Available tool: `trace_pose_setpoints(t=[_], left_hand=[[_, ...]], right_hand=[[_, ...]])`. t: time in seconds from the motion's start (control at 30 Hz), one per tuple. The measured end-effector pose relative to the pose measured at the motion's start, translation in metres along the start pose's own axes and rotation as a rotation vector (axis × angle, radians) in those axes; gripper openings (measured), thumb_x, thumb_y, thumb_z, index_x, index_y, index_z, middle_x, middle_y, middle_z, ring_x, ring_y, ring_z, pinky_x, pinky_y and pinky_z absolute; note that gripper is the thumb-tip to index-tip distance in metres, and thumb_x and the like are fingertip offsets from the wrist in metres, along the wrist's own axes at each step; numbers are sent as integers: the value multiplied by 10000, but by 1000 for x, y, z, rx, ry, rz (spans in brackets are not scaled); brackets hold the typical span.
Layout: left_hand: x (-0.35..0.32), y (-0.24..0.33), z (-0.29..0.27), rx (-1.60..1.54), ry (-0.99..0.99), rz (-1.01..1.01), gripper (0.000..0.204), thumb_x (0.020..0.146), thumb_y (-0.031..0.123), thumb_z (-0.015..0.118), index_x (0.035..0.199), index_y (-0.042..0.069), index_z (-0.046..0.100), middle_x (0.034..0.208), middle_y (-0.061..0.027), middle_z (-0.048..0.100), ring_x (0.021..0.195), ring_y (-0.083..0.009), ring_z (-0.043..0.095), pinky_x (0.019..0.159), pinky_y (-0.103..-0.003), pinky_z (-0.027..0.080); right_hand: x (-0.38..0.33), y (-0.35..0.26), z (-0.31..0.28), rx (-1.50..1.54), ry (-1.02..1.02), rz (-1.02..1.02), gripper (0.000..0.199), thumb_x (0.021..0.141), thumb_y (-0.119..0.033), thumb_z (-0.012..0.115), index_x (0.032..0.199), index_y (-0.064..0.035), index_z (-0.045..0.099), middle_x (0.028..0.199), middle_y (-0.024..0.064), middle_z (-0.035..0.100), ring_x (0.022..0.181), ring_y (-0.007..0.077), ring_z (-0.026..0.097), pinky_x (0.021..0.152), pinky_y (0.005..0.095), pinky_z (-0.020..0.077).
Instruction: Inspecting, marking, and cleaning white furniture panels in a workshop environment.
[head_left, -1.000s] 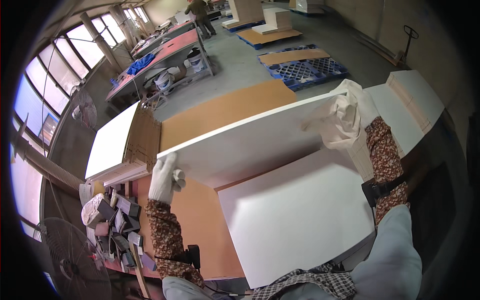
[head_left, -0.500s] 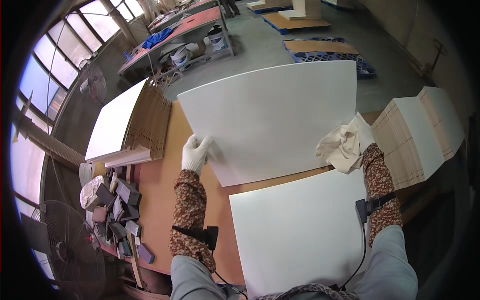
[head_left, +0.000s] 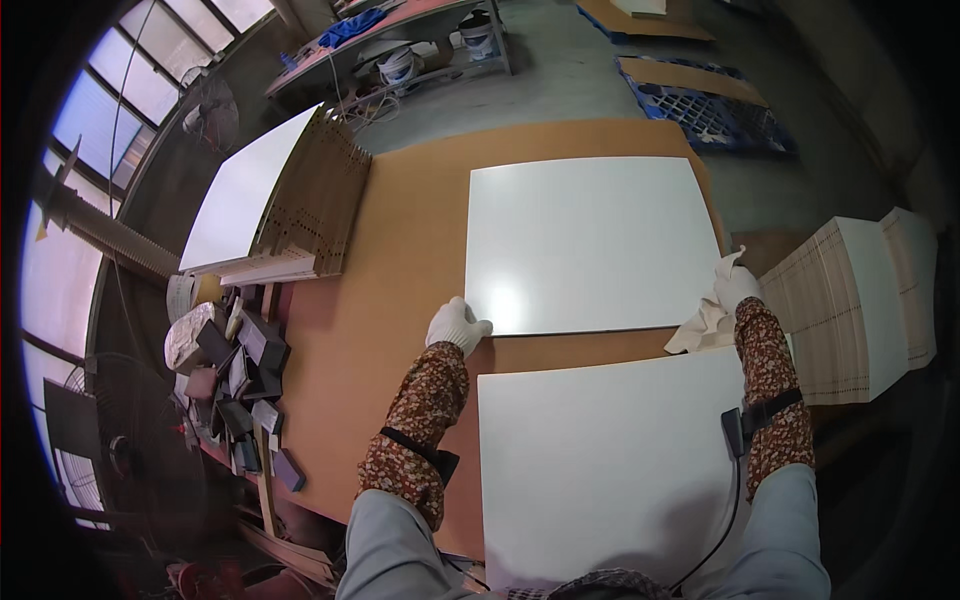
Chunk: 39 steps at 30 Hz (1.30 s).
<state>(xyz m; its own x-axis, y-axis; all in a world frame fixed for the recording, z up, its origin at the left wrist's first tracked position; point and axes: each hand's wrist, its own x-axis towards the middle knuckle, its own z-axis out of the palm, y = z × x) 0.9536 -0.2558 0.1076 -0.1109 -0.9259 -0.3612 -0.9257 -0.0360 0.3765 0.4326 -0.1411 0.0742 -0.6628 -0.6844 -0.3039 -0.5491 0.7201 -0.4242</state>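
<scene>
The far white board (head_left: 588, 245) lies, long side left to right, just beyond and between the left hand (head_left: 457, 327), curled at its near-left corner, pinch unclear, and the right hand (head_left: 737, 286), clutching a cloth (head_left: 704, 328).

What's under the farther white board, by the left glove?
Brown sheet shows past the edges of that white board, so it probably lies on the sheet. Whatever is right beneath is covered, so I can't tell.
</scene>
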Motion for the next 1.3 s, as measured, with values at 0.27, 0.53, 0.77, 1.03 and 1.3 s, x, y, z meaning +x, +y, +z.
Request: trace_pose_setpoints(t=[0.27, 0.53, 0.77, 1.03, 1.3], left_hand=[[-26, -5, 11, -89, -31, -46, 555, 789, 374, 842, 1135, 1, 619, 1041, -171, 704, 1032, -325, 686, 916, -426, 537], [-93, -83, 45, -1024, -129, 0, 564, 1043, 359, 607, 1403, -69, 535, 1046, -76, 670, 918, -127, 620, 778, -302, 536], [-142, -62, 48, -1213, -273, 102, 602, 1102, 451, 481, 1475, -22, 486, 1191, -65, 598, 1068, -129, 554, 936, -306, 485], [-89, -50, 63, -935, -365, 234, 770, 1088, 572, 398, 1510, -71, 436, 1583, -199, 452, 1469, -281, 422, 1227, -381, 316], [-109, -11, 29, -686, -560, 163, 994, 1004, 781, 288, 1603, -11, 320, 1683, -174, 304, 1568, -287, 262, 1274, -398, 216]], right_hand=[[19, 26, -5, -182, 140, -39, 388, 978, -307, 608, 1157, 21, 714, 1153, 282, 708, 1136, 414, 676, 959, 456, 539], [-52, 26, -87, 1147, 505, -198, 337, 1011, -250, 601, 1208, 7, 694, 1145, 78, 681, 980, 152, 645, 871, 276, 530], [-168, 195, -141, 627, 385, -196, 445, 1046, -186, 572, 1416, 60, 569, 1299, 99, 649, 1175, 185, 609, 1021, 318, 481], [-328, 273, -98, 817, -36, -10, 381, 1087, -358, 551, 1255, -30, 647, 1124, 43, 666, 989, 94, 616, 861, 268, 521], [-360, 360, -58, 991, -96, 174, 542, 1096, -421, 457, 1426, -4, 559, 1350, 107, 638, 1196, 219, 618, 997, 351, 493]])
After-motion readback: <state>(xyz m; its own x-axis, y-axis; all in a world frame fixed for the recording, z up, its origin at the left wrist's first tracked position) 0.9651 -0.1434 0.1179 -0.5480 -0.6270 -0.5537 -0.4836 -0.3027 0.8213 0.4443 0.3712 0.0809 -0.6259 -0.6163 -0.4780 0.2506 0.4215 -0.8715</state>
